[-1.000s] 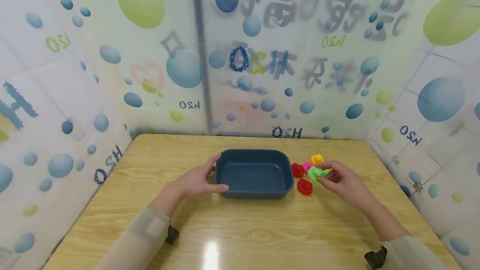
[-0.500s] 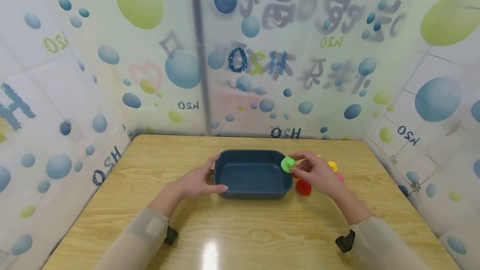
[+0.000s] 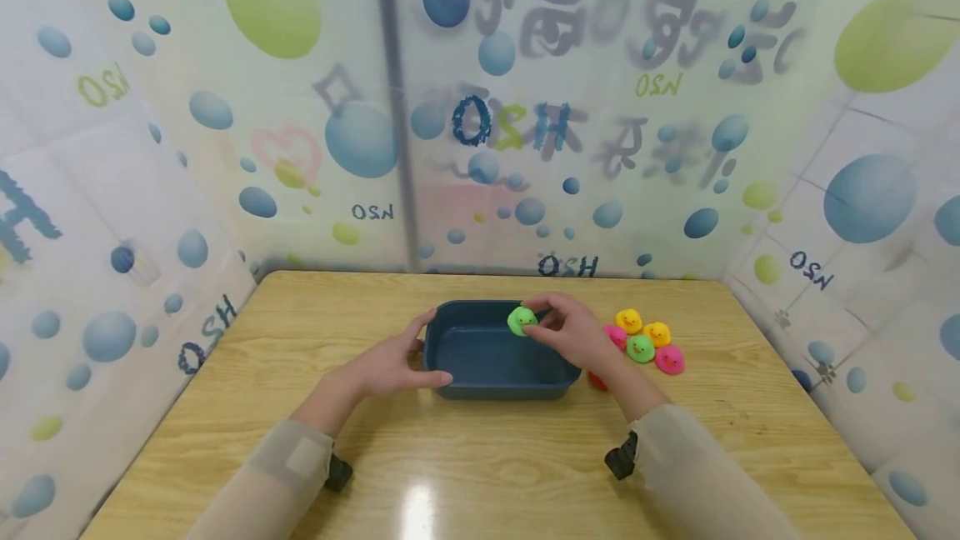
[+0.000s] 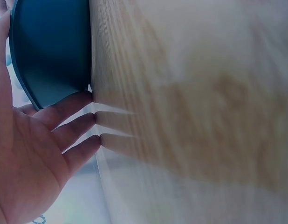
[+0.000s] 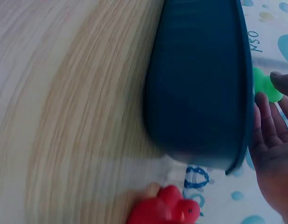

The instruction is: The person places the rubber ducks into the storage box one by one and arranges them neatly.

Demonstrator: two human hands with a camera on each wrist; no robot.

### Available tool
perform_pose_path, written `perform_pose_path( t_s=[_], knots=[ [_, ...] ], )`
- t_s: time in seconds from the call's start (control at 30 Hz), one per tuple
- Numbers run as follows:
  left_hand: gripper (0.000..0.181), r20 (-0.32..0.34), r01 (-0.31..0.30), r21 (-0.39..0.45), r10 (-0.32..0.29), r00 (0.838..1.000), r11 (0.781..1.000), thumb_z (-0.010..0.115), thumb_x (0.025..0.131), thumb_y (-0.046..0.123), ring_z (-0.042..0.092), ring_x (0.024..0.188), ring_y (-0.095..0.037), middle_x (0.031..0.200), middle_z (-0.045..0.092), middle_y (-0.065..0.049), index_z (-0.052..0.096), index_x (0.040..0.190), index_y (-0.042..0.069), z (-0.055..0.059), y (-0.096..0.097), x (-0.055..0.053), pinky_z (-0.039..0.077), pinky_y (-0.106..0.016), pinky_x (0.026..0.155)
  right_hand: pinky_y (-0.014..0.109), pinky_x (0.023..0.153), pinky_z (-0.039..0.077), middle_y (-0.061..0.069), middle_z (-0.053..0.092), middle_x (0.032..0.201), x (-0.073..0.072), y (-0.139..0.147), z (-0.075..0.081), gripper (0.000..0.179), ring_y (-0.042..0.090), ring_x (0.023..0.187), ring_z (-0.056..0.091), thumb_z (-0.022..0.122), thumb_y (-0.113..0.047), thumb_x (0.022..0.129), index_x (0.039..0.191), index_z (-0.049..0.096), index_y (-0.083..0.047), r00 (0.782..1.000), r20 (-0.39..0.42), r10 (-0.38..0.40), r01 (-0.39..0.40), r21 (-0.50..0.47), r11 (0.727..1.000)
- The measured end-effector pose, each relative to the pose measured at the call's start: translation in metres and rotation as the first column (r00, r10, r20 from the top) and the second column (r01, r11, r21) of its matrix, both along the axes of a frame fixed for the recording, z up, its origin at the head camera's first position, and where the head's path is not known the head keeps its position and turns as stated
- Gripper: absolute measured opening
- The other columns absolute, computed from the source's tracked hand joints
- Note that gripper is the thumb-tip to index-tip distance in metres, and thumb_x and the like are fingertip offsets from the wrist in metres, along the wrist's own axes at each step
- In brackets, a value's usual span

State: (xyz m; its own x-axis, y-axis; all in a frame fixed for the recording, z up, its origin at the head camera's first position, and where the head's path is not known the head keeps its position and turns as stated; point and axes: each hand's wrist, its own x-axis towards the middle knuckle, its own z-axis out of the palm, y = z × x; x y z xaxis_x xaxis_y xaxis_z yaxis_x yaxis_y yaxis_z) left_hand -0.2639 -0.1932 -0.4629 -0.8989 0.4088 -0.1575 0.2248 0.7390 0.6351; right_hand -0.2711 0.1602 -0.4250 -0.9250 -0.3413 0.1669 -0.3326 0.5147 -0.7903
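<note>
Pinching a green rubber duck (image 3: 521, 321) above the dark-blue basin (image 3: 502, 392), our right grip (image 3: 573, 330) has thumb and fingers clamped on it; our left grip (image 3: 392, 360) (fingers extended) touches the basin's end. We should lower the duck well inside before releasing.

In the head view, the right grip (image 3: 570, 332) covered part of the tray (image 3: 502, 392), and the forearm (image 3: 637, 394) hid most of a red duck (image 3: 597, 382). From the right wrist, the tray ran out of the top and the fingers partly covered the green duck (image 5: 264, 87); from the left wrist, the table (image 4: 204, 116) looked blurred and the left grip (image 4: 37, 154) was cut off.
</note>
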Motion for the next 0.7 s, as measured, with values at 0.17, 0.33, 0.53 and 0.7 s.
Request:
perform_pose_path(
  t_s=[0.17, 0.33, 0.53, 0.7],
  knots=[
    [0.124, 0.006, 0.003, 0.006, -0.003, 1.0, 1.0, 0.081, 0.087, 0.074, 0.06, 0.144, -0.043, 0.157, 0.062, -0.021, 0.008, 0.178, 0.032, 0.002, 0.002, 0.0, 0.046, -0.065, 0.118, 0.028, 0.085, 0.059, 0.01, 0.075, 0.129, -0.007, -0.014, -0.008, 0.038, 0.018, 0.096, 0.07, 0.082, -0.021, 0.101, 0.136, 0.072, -0.01, 1.0, 0.01, 0.006, -0.006, -0.007, 1.0],
    [0.123, 0.015, 0.006, 0.022, -0.006, 1.0, 1.0, 0.082, 0.088, 0.072, 0.06, 0.144, -0.044, 0.157, 0.06, -0.024, 0.007, 0.178, 0.031, 0.003, 0.0, 0.0, 0.046, -0.065, 0.118, 0.031, 0.087, 0.06, 0.005, 0.075, 0.128, -0.014, -0.029, -0.015, 0.037, 0.017, 0.098, 0.069, 0.083, -0.025, 0.1, 0.134, 0.074, -0.014, 0.999, 0.041, -0.016, 0.015, 0.034, 0.999],
    [0.122, 0.019, 0.009, 0.023, -0.009, 1.0, 1.0, 0.081, 0.089, 0.072, 0.06, 0.145, -0.043, 0.157, 0.06, -0.023, 0.008, 0.178, 0.03, 0.001, 0.0, -0.001, 0.046, -0.065, 0.118, 0.032, 0.082, 0.06, 0.003, 0.074, 0.125, -0.023, -0.044, -0.026, 0.036, 0.016, 0.097, 0.068, 0.085, -0.024, 0.099, 0.132, 0.074, -0.014, 0.996, 0.091, -0.022, 0.016, 0.064, 0.998],
    [0.121, 0.017, 0.02, 0.032, -0.02, 1.0, 0.999, 0.08, 0.09, 0.071, 0.059, 0.146, -0.044, 0.158, 0.06, -0.023, 0.007, 0.178, 0.03, 0.001, 0.0, 0.0, 0.046, -0.066, 0.118, 0.031, 0.083, 0.059, 0.004, 0.075, 0.126, -0.028, -0.055, -0.03, 0.035, 0.016, 0.097, 0.067, 0.085, -0.022, 0.098, 0.131, 0.076, -0.015, 0.993, 0.115, -0.008, -0.002, 0.085, 0.996]
  ],
)
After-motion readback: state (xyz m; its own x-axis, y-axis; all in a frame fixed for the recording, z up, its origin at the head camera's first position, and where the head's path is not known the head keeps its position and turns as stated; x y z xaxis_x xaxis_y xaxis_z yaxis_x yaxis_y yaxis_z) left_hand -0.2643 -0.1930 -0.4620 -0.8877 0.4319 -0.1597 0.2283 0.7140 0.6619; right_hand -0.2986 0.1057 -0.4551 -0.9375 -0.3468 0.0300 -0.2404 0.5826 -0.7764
